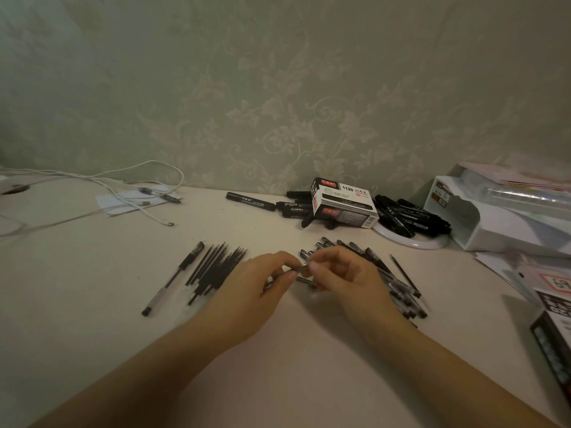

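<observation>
Over the middle of the table, my left hand (262,285) and my right hand (343,276) meet on one clear gel pen (298,268). The left grips its barrel; the right pinches its tip end with thumb and forefinger. A row of several black refills (216,267) lies to the left of my hands, with a whole capped gel pen (173,279) beside it. A heap of several gel pens (398,288) lies under and to the right of my right hand. One loose refill (404,274) rests at its right side.
A marker box (343,202) stands at the back with several black markers (411,216) around it, some on a white round base (414,240). White cables (123,193) and papers lie back left. A white tray (494,220) and a dark box (553,332) sit right.
</observation>
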A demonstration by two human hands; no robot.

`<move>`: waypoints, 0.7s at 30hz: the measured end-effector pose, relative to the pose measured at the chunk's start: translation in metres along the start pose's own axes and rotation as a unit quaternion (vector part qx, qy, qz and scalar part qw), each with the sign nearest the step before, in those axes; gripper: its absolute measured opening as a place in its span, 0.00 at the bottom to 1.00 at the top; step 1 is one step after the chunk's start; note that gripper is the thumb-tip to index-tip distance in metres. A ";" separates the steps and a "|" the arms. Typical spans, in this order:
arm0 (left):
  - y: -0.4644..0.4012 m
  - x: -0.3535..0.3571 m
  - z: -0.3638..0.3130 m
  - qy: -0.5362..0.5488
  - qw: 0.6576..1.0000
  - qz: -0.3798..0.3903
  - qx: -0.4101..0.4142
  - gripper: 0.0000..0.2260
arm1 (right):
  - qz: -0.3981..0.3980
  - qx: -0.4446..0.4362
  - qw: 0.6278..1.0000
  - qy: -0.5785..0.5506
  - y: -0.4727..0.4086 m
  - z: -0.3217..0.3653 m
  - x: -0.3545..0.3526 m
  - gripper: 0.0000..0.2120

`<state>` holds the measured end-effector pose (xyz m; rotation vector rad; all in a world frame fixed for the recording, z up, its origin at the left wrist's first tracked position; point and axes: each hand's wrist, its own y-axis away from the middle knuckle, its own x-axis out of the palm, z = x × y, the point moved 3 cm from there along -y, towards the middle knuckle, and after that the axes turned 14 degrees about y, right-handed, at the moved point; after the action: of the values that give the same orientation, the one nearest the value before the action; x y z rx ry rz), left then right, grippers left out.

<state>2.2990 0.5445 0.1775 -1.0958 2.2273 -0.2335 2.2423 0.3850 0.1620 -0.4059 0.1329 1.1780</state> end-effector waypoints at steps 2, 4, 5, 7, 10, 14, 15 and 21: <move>0.000 0.000 -0.001 0.001 1.000 0.003 0.005 0.07 | 0.015 -0.008 1.000 -0.001 0.000 0.000 0.001 0.04; -0.001 0.001 0.000 -0.003 1.000 0.005 0.008 0.06 | 0.032 -0.017 0.999 0.004 -0.001 0.000 0.001 0.04; -0.001 0.001 0.001 -0.005 1.000 0.004 0.008 0.06 | 0.040 -0.022 0.999 0.011 -0.001 0.000 0.001 0.05; -0.001 0.000 0.002 -0.018 1.000 -0.002 0.012 0.05 | 0.052 -0.033 0.998 0.031 -0.002 -0.001 0.001 0.05; -0.003 -0.001 0.005 -0.050 0.998 0.003 0.024 0.04 | 0.076 -0.046 0.994 0.070 -0.002 -0.004 0.003 0.03; -0.003 -0.001 0.006 -0.063 0.997 0.008 0.037 0.04 | 0.093 -0.064 0.983 0.148 -0.002 -0.007 0.006 0.05; -0.002 0.000 0.006 -0.063 0.997 0.011 0.041 0.05 | 0.095 -0.064 0.982 0.153 -0.002 -0.007 0.007 0.06; -0.003 0.000 0.004 -0.048 0.998 0.024 0.037 0.06 | 0.111 -0.079 0.981 0.135 -0.002 -0.005 0.006 0.09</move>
<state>2.3035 0.5428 0.1753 -0.9920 2.1390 -0.2357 2.2471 0.3882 0.1559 -0.7053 0.3283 1.3542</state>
